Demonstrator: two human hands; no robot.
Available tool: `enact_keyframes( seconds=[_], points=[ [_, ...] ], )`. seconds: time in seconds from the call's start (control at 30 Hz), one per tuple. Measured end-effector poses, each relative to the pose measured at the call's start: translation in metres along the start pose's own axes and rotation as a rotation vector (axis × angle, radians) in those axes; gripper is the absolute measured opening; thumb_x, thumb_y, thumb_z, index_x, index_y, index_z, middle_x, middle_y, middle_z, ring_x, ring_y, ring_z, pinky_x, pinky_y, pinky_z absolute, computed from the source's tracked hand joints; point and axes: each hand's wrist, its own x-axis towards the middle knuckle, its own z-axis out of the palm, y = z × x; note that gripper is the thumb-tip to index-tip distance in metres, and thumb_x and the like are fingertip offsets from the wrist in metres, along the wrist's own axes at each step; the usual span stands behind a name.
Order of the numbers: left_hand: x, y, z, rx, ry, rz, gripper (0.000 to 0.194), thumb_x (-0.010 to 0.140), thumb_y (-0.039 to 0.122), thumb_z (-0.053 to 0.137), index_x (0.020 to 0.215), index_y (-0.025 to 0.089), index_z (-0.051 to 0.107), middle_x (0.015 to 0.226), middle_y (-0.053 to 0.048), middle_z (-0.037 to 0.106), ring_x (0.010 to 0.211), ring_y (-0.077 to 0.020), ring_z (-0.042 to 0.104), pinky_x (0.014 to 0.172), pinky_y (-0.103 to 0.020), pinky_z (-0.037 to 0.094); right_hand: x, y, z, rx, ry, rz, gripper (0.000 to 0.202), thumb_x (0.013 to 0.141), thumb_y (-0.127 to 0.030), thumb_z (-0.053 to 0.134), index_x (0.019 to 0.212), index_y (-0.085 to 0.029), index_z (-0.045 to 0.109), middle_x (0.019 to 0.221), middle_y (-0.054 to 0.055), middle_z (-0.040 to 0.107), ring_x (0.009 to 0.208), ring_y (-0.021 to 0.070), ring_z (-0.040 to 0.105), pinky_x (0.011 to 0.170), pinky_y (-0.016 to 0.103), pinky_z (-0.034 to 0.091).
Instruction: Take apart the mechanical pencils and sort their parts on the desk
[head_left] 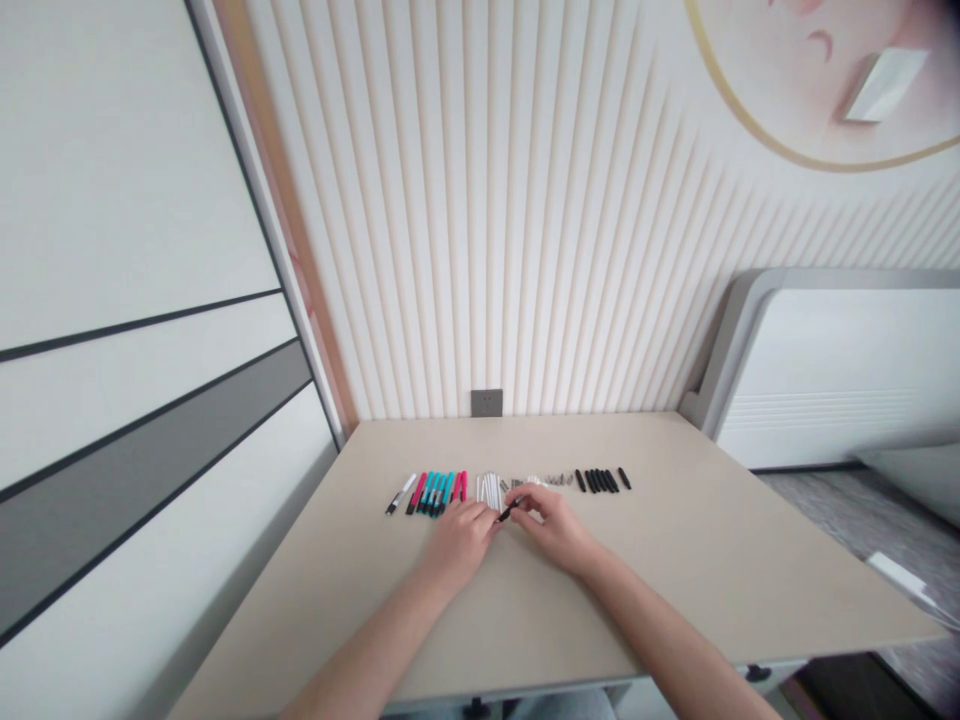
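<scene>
Our right hand (551,522) pinches a small black pen part (511,508) between its fingers, above the middle of the desk (600,620). Our left hand (463,535) meets its lower end (whether those fingers grip, we cannot tell). White tubes (492,488) lie just beyond, between coloured pens (448,489) and black pieces (601,481).

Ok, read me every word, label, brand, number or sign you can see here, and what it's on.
No readable text anywhere in this view.
Coloured pen barrels: any print is too small and blurred to read.
Black piece at the fingers: no lettering can be made out.
Wall socket: only its holes show, no legible marking.
</scene>
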Motion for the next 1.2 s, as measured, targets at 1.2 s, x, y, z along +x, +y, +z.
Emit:
enact_keyframes(
  seconds=[1.2],
  points=[
    [0.073, 0.007, 0.005, 0.125, -0.172, -0.131, 0.022, 0.089, 0.019, 0.05, 0.077, 0.016, 0.069, 0.08, -0.012, 0.071, 0.082, -0.0264, 0.066, 0.078, -0.039, 0.043, 0.004, 0.012, -0.041, -0.388, 0.385, 0.18, 0.037, 0.09, -0.038, 0.043, 0.109, -0.015, 0.065, 0.073, 0.005, 0.066, 0.06, 0.0172, 0.056, 0.062, 0.029, 0.046]
  ],
)
